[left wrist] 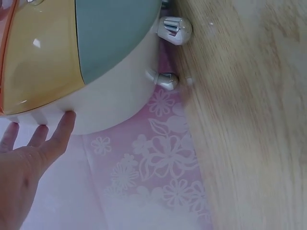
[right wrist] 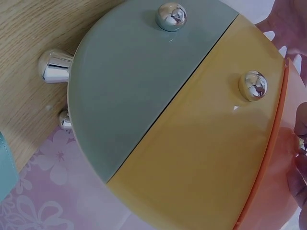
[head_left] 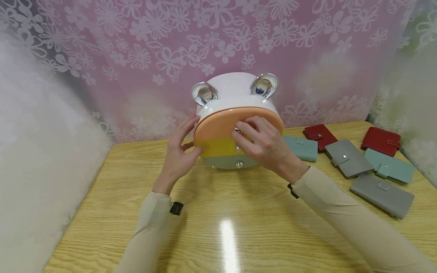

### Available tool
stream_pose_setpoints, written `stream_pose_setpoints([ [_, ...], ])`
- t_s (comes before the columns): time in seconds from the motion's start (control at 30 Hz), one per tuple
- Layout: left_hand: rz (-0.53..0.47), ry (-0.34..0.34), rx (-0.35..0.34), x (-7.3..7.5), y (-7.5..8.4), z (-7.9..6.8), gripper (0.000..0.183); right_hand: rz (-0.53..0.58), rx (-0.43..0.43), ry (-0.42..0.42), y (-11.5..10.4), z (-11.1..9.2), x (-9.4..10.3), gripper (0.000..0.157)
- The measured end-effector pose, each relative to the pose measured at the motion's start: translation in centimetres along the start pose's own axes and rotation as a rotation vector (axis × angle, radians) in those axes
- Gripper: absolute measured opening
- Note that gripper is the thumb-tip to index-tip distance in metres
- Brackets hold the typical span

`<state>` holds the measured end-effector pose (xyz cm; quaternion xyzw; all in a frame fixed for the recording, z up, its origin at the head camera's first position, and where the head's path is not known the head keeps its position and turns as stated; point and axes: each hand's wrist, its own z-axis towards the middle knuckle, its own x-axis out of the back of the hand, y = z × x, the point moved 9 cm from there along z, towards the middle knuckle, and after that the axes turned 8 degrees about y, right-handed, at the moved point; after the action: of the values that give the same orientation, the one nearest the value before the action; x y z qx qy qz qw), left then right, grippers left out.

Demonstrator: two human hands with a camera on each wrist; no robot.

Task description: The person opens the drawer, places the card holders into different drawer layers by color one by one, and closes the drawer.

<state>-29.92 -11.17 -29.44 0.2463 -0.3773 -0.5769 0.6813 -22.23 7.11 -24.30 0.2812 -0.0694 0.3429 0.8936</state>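
Note:
A round white storage box (head_left: 235,89) with two chrome ears stands on the table, showing an orange drawer (head_left: 216,127), a yellow drawer (head_left: 216,148) and a grey-green drawer (head_left: 222,162). My right hand (head_left: 263,142) pinches the chrome knob (head_left: 238,130) of the orange drawer between thumb and fingers. In the right wrist view the orange front (right wrist: 273,177) stands slightly proud of the yellow one. My left hand (head_left: 181,151) rests against the box's left side; its fingertips (left wrist: 67,120) touch the white wall in the left wrist view. The lower two knobs are untouched.
On the right of the wooden table (head_left: 205,235) lie several wallets: red (head_left: 321,137), another red (head_left: 380,141), grey (head_left: 349,158), another grey (head_left: 382,194), mint (head_left: 389,167) and another mint (head_left: 302,148) beside the box. A floral curtain (head_left: 153,76) hangs behind.

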Motion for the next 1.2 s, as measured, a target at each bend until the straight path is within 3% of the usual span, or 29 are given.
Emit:
stream_pose_setpoints([
  [0.2, -0.087, 0.034, 0.079, 0.5, -0.1, 0.2, 0.048, 0.022, 0.000, 0.010, 0.0, 0.0, 0.2, 0.012],
  [0.43, -0.062, 0.036, 0.073, 0.7, 0.2, 0.9, 0.040, 0.022, 0.007, 0.021, -0.3, -0.1, 0.3, 0.013],
  [0.8, -0.053, 0.015, 0.132, 0.7, -0.2, 1.3, 0.038, 0.023, 0.019, 0.066, -0.8, 0.0, 1.1, 0.011],
  [1.2, -0.053, 0.016, 0.123, 0.8, 0.0, 1.3, 0.039, 0.032, 0.015, 0.085, -1.4, 0.0, 1.9, 0.010],
])
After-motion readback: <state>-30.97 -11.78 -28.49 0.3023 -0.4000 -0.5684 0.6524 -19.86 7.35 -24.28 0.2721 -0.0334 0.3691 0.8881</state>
